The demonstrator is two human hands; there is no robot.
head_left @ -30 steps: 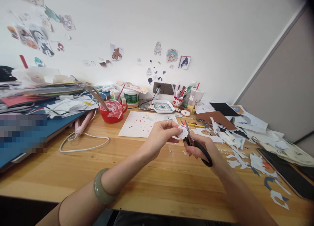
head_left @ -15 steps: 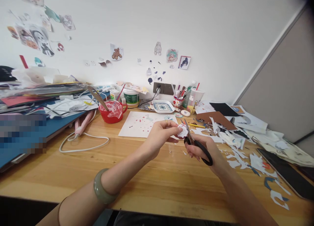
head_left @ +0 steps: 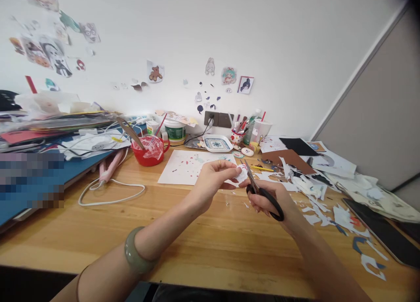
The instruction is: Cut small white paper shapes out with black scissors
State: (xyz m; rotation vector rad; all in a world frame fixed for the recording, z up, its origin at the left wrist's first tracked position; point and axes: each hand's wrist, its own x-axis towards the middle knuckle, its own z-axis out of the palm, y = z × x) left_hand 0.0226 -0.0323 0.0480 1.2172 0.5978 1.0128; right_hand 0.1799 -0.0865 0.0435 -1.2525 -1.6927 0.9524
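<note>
Between the thumb and fingers of my left hand [head_left: 215,178] is a small white paper cutout [head_left: 242,173] with reddish marks. My right hand [head_left: 267,197] grips black-handled scissors [head_left: 274,205], their blades pointing up and left beside the cutout's right edge. The blades look slightly apart; whether they touch the paper is hard to tell. Both hands are held above the wooden table [head_left: 197,245]. Behind my left hand lies a white sheet [head_left: 177,168] with several small red and bluish pieces on it.
Paper scraps [head_left: 321,212] litter the right side, near a dark flat tablet-like slab [head_left: 380,232]. A red cup [head_left: 148,155], a patterned tray [head_left: 218,143] and a pen holder [head_left: 237,136] stand at the back. A white cable [head_left: 111,202] loops at left.
The scissor blades have come a little closer together, and the cutout has turned slightly in my left fingers. Both hands stay in nearly the same place.
</note>
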